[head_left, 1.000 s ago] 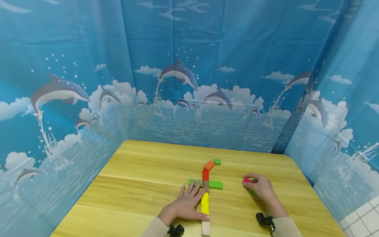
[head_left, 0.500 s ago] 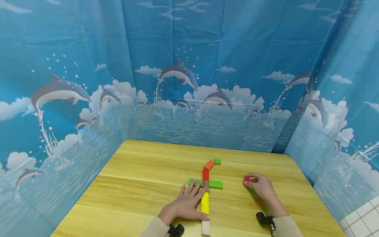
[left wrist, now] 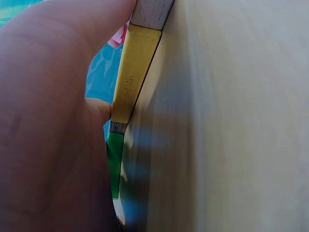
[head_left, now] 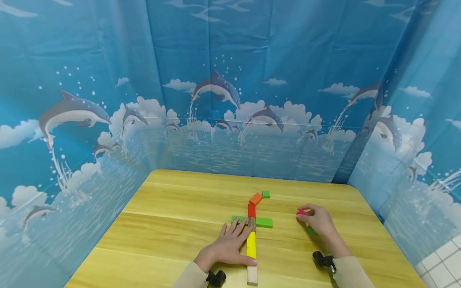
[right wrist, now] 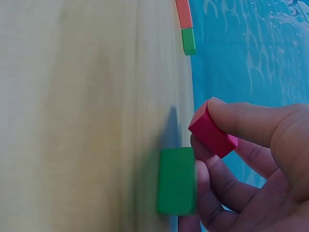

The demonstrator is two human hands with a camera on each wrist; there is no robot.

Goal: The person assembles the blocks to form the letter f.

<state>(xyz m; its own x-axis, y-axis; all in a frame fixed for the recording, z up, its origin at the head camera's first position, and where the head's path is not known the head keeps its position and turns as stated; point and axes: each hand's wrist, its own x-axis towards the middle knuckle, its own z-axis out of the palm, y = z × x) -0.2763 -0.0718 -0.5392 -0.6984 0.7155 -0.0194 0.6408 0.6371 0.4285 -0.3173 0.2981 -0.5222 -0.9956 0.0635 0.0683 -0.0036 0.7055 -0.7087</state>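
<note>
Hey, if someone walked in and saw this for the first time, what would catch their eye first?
Probably the line of coloured blocks running down the middle of the wooden table, crossed by a green block. The left hand lies flat beside the yellow block, while the right hand pinches a pink block off the table, over another green one. Behind it all hangs a bright blue dolphin curtain.

- The scene is seen by the head camera from above and behind, facing forward and down over the wooden table [head_left: 180,224] toward the dolphin backdrop [head_left: 216,88].
- The yellow block [left wrist: 133,72] is viewed by the left wrist camera from very close, low along the tabletop.
- The pink block [right wrist: 212,130] is framed closely by the right wrist camera; it is also caught in the head view.
</note>
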